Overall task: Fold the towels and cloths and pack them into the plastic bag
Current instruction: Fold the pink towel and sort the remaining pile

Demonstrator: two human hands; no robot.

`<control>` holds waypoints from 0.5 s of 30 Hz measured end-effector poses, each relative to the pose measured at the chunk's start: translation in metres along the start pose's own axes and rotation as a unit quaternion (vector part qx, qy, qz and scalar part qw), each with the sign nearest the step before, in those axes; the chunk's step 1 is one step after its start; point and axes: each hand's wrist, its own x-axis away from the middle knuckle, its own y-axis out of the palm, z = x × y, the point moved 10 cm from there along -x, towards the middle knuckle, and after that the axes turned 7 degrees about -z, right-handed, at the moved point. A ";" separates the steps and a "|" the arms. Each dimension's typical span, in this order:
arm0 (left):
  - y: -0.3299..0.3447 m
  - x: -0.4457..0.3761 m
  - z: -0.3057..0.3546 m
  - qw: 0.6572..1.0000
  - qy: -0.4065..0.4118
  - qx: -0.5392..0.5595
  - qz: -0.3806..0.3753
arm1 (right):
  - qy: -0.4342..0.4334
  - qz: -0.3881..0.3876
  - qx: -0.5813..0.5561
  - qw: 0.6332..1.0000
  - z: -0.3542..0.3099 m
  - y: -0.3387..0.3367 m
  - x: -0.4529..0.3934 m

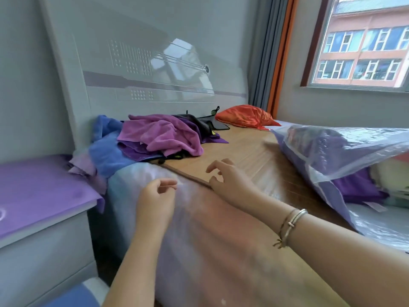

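A heap of loose cloths lies on the bed by the headboard: a pink towel (pixel 163 135) on top, a blue towel (pixel 104 156) at its left, dark purple and black cloths under and behind it. A clear plastic bag (pixel 327 156) lies at the right with a folded purple cloth (pixel 356 187) inside. My left hand (pixel 155 200) hovers over the bed's near corner, fingers loosely curled, holding nothing. My right hand (pixel 225 178) reaches over the mat toward the heap, fingers spread and empty.
A woven bamboo mat (pixel 250 151) covers the bed. An orange pillow (pixel 245 116) sits at the far end. A nightstand with a purple top (pixel 35 191) stands at the left. The headboard (pixel 155 63) rises behind the heap, and a window (pixel 363 41) is at the right.
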 end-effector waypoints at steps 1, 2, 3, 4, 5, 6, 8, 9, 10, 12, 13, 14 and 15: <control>-0.005 -0.006 -0.007 1.000 -0.007 0.003 0.004 | 0.003 -0.008 -0.007 1.000 0.002 0.012 -0.018; -0.008 -0.011 -0.011 1.000 -0.006 0.009 0.007 | 0.005 -0.014 -0.009 1.000 0.004 0.023 -0.037; -0.008 -0.017 -0.015 1.000 -0.004 0.013 0.006 | 0.008 -0.017 -0.009 1.000 0.006 0.031 -0.054; -0.008 -0.023 -0.019 1.000 -0.004 0.013 0.002 | 0.015 -0.018 -0.007 1.000 0.009 0.039 -0.070; -0.006 -0.028 -0.023 1.000 -0.006 0.013 -0.004 | 0.025 -0.016 -0.003 1.000 0.013 0.045 -0.084; -0.006 -0.033 -0.029 1.000 -0.009 0.013 -0.006 | 0.035 -0.012 0.002 0.999 0.019 0.049 -0.099; -0.010 -0.042 -0.042 1.000 -0.016 0.010 0.000 | 0.058 -0.007 0.007 0.998 0.030 0.059 -0.126; -0.013 -0.048 -0.049 1.000 -0.021 0.010 0.004 | 0.062 -0.010 0.012 0.998 0.035 0.065 -0.139; -0.016 -0.052 -0.057 0.999 -0.027 0.015 0.008 | 0.060 -0.017 0.025 0.998 0.039 0.072 -0.151; -0.020 -0.061 -0.068 0.998 -0.040 0.039 0.019 | 0.059 -0.049 0.069 0.995 0.049 0.088 -0.171; -0.021 -0.065 -0.069 0.998 -0.041 0.045 0.024 | 0.067 -0.073 0.083 0.992 0.055 0.096 -0.179; -0.021 -0.067 -0.068 0.998 -0.039 0.045 0.024 | 0.077 -0.095 0.089 0.989 0.061 0.102 -0.184; -0.018 -0.068 -0.066 0.998 -0.035 0.042 0.020 | 0.084 -0.106 0.087 0.987 0.066 0.105 -0.188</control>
